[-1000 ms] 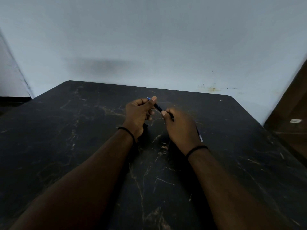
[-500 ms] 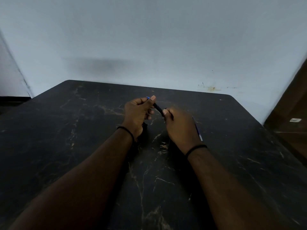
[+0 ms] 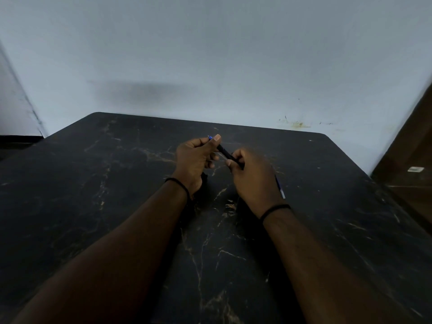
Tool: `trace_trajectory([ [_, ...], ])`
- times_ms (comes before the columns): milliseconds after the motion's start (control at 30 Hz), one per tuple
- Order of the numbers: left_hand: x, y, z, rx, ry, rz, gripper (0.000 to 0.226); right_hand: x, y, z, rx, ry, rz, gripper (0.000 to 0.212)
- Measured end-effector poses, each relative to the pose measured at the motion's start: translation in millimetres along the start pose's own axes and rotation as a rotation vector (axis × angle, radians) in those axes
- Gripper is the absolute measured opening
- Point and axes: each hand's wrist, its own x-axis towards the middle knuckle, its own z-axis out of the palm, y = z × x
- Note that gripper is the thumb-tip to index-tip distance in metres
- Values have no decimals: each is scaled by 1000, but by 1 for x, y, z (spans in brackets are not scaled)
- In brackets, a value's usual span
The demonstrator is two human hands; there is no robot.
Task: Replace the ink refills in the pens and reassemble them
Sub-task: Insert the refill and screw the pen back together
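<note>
Both hands are meeting a little above the middle of the frame, over the dark marbled worktop (image 3: 117,195), with one black pen (image 3: 225,152) bridging the gap between them. The left hand (image 3: 195,160) is curling round the pen's upper-left end, its thumb lying flat along the barrel, so that only a small blue tip (image 3: 209,137) is poking out past the fingers (image 3: 211,157). The right hand (image 3: 253,178) is closing round the other end, fingers folded in tight against the barrel. A grip at each end suits a twist or a straight pull, so the person is probably either unscrewing the two halves or screwing them back together; which of the two cannot be told from here, nor whether a refill is already seated inside.

Both wrists are sitting low near the surface, which probably steadies the fine work and would keep any small part that drops from falling far.

Just right of the right hand, partly hidden behind it, a thin blue-and-white stick (image 3: 280,188) is showing. It may be a refill or a second pen, either lying on the worktop or tucked in that hand; the view does not settle it. Kept that close, it is within reach for the swap.
</note>
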Motion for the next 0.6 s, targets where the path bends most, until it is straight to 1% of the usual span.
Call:
trace_trajectory([
  [100,-1,1,1,-11,-34,-19,29,-2,-4,-3,4,6,21,13],
  [200,-2,1,0,14,-50,-25,24,-4,-8,-8,-3,-38,11,10],
  [333,1,5,-2,11,-93,-14,17,-6,-14,-11,-12,-81,-35,20],
  [400,3,8,-5,8,-136,12,19,-8,-16,-10,45,-85,-42,23],
  [467,2,9,-8,19,-165,17,20,-9,-16,-8,128,-91,-10,25],
  [533,1,8,-7,63,-153,23,20,-8,-15,-5,187,-91,26,27],
  [600,0,7,-4,151,-67,78,24,-7,-14,-3,204,-81,46,25],
])
